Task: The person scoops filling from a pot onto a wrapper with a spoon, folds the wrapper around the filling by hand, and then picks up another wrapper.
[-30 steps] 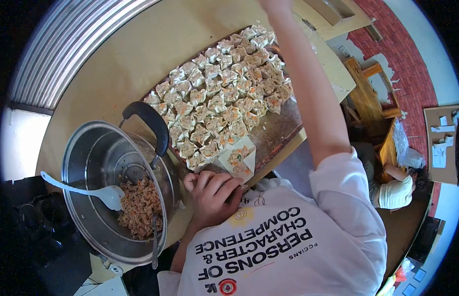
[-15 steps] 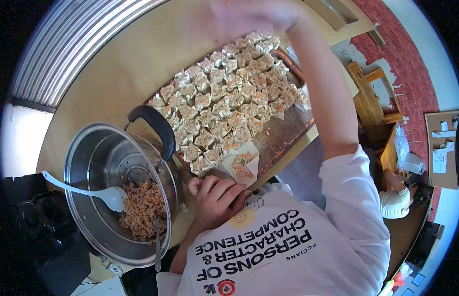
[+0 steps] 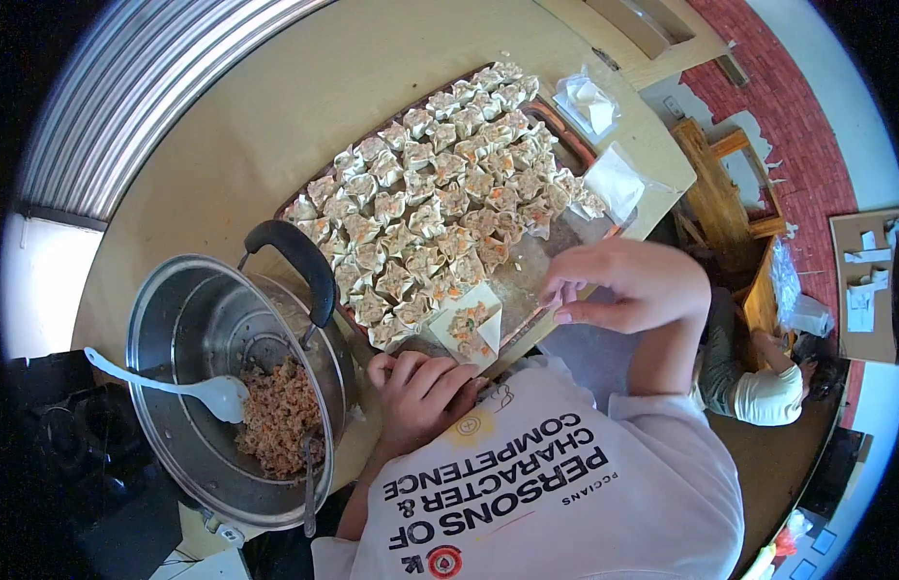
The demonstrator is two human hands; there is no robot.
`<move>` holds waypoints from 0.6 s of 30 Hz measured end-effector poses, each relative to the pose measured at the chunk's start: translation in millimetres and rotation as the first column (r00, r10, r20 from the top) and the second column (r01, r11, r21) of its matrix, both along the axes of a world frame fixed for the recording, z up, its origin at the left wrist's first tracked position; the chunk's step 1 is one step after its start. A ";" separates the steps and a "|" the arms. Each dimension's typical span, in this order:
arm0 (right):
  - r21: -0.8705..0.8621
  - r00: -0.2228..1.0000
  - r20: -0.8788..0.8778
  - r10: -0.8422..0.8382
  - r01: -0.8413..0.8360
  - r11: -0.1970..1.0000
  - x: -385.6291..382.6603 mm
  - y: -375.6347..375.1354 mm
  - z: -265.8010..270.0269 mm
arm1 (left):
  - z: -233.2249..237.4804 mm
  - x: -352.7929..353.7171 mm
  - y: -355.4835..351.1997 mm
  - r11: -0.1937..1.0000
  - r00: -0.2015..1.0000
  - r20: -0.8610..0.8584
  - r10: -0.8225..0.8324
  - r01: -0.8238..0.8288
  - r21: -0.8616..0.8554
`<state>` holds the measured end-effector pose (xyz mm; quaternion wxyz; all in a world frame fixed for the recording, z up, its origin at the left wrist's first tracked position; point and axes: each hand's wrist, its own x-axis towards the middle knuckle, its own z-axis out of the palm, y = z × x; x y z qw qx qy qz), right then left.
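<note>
Bending over a tray [image 3: 542,259] of open-topped dumplings [image 3: 425,208], a person works beside a steel pot [image 3: 183,324].
The pot holds mince [image 3: 278,420], a white ladle [image 3: 217,394] and a spoon [image 3: 310,488]. By the tray's near edge, a filled wrapper [image 3: 466,331] points one corner away from the body, its filling running lengthwise bodyward. The left hand [image 3: 420,398] curls beside it; whether it grips, I can't tell. The right hand [image 3: 623,282], thumb and fingers parted, has swung back from the tray's far end.

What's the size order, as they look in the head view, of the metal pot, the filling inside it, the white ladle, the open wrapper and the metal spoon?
1. Metal pot
2. Filling
3. White ladle and open wrapper: too alike to rank; ladle longer, wrapper broader
4. Metal spoon
</note>
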<state>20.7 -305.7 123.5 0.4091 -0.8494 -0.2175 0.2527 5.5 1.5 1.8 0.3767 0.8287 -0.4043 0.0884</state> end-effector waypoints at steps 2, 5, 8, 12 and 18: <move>-0.020 0.995 0.053 -0.084 0.085 0.996 -18.5 -1.3 -13.5 | 2.7 0.1 0.2 1.000 1.000 -0.004 -0.008 0.008 0.010; 0.039 0.950 0.093 -0.300 0.297 0.954 -34.5 -5.7 -26.2 | 4.3 -0.2 -0.5 1.000 1.000 -0.012 -0.011 0.011 0.005; 0.111 0.920 0.039 -0.390 0.384 0.917 -41.6 -11.0 -24.4 | 4.2 -1.7 0.6 0.999 1.000 -0.014 -0.016 0.016 0.037; 0.139 0.674 0.354 -0.648 0.647 0.750 -29.2 -32.7 -10.8 | 6.8 -1.2 1.3 0.999 0.999 -0.023 -0.022 0.023 0.031; -0.262 0.486 0.523 -0.700 0.874 0.410 84.7 -173.1 -52.0 | 3.8 -1.1 0.3 0.999 0.999 -0.027 -0.033 0.032 -0.010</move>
